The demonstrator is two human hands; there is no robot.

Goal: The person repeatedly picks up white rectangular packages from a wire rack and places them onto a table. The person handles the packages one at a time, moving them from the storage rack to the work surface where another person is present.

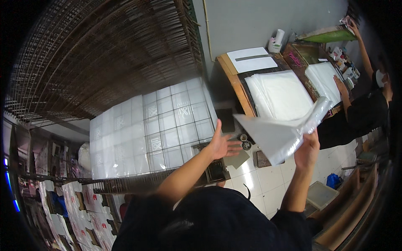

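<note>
Gripping one translucent white plastic bag (pixel 278 136) by its crumpled end, the right hand (pixel 307 151) is closed around it; its fingertips are hidden behind the plastic. The left hand (pixel 222 144) is spread flat and empty, just left of the bag's pointed corner. Beyond both hands, one stack of white sheets (pixel 280 94) lies on the wooden table (pixel 232 77). A second person's hand (pixel 341 88) presses another stack; printed marks are too blurred to read.
</note>
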